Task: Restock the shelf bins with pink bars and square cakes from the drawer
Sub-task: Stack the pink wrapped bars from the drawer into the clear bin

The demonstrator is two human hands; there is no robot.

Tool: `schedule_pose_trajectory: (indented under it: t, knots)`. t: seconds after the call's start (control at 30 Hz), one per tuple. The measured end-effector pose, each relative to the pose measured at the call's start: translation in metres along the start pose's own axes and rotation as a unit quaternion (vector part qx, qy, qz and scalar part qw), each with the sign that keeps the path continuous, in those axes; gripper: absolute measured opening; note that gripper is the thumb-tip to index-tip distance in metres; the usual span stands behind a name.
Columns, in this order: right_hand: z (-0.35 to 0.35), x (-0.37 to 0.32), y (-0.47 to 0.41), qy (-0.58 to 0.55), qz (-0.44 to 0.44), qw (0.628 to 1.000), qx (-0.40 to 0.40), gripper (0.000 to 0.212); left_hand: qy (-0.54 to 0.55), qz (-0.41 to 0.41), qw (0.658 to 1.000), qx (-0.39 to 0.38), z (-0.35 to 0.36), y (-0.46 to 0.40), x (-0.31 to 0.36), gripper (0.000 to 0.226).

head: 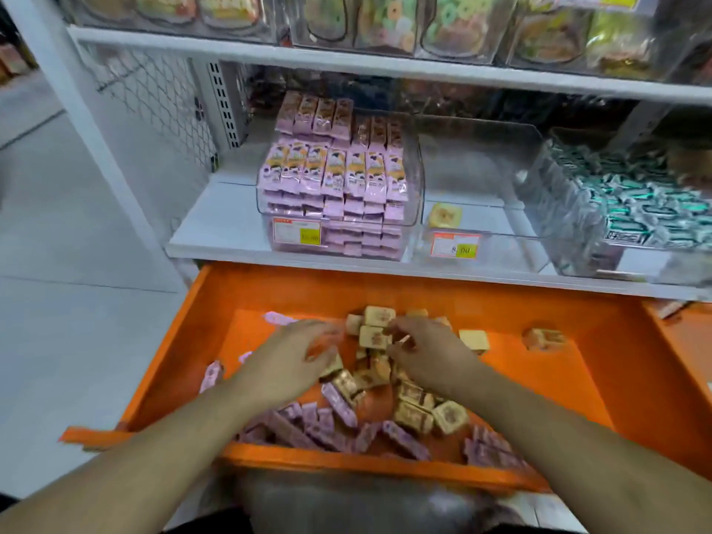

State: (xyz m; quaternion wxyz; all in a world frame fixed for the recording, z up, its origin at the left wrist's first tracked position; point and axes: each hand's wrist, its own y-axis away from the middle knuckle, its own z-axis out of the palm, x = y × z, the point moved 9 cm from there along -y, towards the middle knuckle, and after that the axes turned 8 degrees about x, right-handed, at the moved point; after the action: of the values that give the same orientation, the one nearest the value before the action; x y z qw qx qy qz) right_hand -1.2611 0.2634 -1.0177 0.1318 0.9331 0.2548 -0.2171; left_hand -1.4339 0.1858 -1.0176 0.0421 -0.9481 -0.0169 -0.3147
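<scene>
An open orange drawer (173, 360) below the shelf holds a pile of square cakes (379, 316) in gold wrappers and pink bars (335, 429) toward its front. My left hand (293, 360) hovers over the pile with fingers spread and blurred. Just to the right, my right hand (427, 356) curls its fingers round a square cake in the pile. On the shelf, the left clear bin (414, 179) is stacked full of pink bars. The middle clear bin (481, 156) holds a single square cake (445, 215).
A third clear bin (539, 194) at the right is filled with green-wrapped sweets (635, 210). Bags of snacks sit on the upper shelf (346, 59). Price tags (296, 231) hang on the bin fronts. A white upright and grey floor lie to the left.
</scene>
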Motion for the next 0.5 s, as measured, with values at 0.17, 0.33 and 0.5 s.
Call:
schedule_pose_trajectory:
  t: [0.17, 0.33, 0.5]
  knots:
    - [0.079, 0.032, 0.001, 0.052, -0.027, 0.990, -0.132, 0.049, -0.024, -0.034, 0.990, -0.136, 0.071, 0.010, -0.055, 0.051]
    - [0.149, 0.073, -0.012, 0.083, -0.019, 0.968, -0.235, 0.037, -0.071, -0.008, 0.958, -0.279, 0.140, 0.008, -0.091, 0.058]
    - [0.204, 0.079, -0.021, 0.153, -0.139, 0.935, -0.289, 0.048, -0.117, 0.022, 0.914, -0.387, 0.185, 0.007, -0.110, 0.072]
